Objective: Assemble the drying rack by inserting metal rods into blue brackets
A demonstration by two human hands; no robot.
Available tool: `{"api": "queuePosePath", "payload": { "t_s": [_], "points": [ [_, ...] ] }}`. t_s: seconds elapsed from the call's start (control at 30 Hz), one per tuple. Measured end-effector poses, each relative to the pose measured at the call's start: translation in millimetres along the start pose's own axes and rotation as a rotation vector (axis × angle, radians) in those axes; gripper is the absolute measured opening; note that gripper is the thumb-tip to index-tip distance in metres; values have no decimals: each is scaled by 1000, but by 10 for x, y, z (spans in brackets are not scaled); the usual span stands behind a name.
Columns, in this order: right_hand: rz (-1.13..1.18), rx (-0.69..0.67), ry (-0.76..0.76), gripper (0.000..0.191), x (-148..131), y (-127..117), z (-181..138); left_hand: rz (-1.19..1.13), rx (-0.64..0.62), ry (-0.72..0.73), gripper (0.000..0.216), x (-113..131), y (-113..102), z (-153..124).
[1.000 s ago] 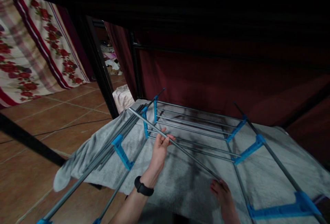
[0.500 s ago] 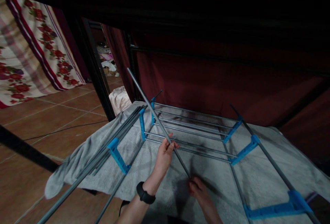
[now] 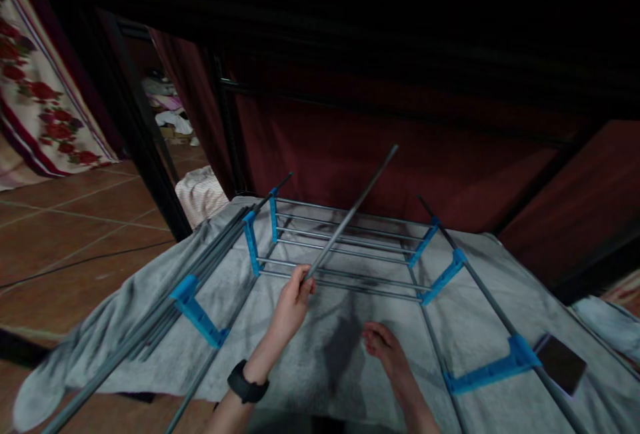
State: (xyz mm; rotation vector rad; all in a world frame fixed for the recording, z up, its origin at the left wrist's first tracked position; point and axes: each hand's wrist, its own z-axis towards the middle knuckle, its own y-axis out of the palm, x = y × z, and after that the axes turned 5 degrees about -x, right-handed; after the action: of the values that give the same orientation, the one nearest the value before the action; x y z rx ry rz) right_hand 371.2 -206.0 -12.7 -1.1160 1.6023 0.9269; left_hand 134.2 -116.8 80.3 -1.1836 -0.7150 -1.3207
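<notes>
My left hand, with a black band on its wrist, grips a thin grey metal tube near its lower end. The tube slants up and to the right over a partly assembled rack. My right hand is apart from the tube, above the blanket, its fingers curled together with nothing visible in them. The rack has grey tubes joined by blue plastic brackets; a left bracket and a right bracket stand nearest me. Several thin crossbars span the rack's far part.
A grey blanket covers the bed under the rack. Loose grey tubes lie along its left side. A dark flat phone-like device rests at the right. Black bed posts and an overhead frame surround the space; a maroon curtain hangs behind.
The tube has swung from leaning up-left to leaning up-right in my left hand. My right hand has let go of its lower end. The view has shifted to the right.
</notes>
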Motion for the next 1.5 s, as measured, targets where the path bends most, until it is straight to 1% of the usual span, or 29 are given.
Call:
{"api": "queuePosePath", "payload": {
  "t_s": [0.17, 0.23, 0.37, 0.5, 0.6, 0.67, 0.77, 0.87, 1.0, 1.1, 1.17, 1.2, 1.3, 1.4, 1.47, 1.5],
  "points": [
    [89, 67, -37, 49, -165, -91, 67, 175, -115, -47, 25, -197, -47, -49],
    [154, 68, -43, 48, -236, -147, 76, 212, -155, -39, 26, -259, -56, -65],
    [296, 66, -72, 47, -337, -276, 115, 270, -191, -27, 29, -363, -74, -107],
    [421, 136, -73, 50, -378, -378, 226, 309, -267, -38, 31, -438, -104, -166],
    [482, 206, -92, 51, -434, -411, 294, 340, -329, -55, 32, -492, -98, -197],
    [512, 245, -122, 48, -494, -419, 317, 377, -361, -44, 33, -528, -70, -202],
    [557, 270, -178, 38, -580, -447, 345, 431, -403, -22, 33, -569, -18, -193],
    [588, 291, -205, 33, -607, -518, 395, 479, -461, -35, 35, -593, -6, -170],
    [602, 358, -217, 40, -545, -616, 469, 503, -502, -53, 37, -638, -77, -117],
    [596, 420, -232, 58, -495, -642, 497, 515, -492, -68, 35, -726, -176, -65],
    [596, 467, -237, 72, -480, -643, 503, 533, -456, -82, 34, -815, -265, -33],
    [594, 485, -238, 76, -476, -644, 503, 548, -432, -89, 33, -864, -318, -19],
    [577, 513, -250, 76, -466, -654, 502, 627, -373, -105, 30, -999, -505, 9],
    [578, 542, -277, 72, -443, -684, 501, 775, -311, -108, 32, -1070, -693, 7],
    [573, 560, -285, 71, -424, -711, 502, 891, -222, -99, 33, -1075, -788, -15],
    [569, 570, -284, 71, -414, -725, 503, 947, -151, -101, 32, -1067, -823, -31]
  ]
}}
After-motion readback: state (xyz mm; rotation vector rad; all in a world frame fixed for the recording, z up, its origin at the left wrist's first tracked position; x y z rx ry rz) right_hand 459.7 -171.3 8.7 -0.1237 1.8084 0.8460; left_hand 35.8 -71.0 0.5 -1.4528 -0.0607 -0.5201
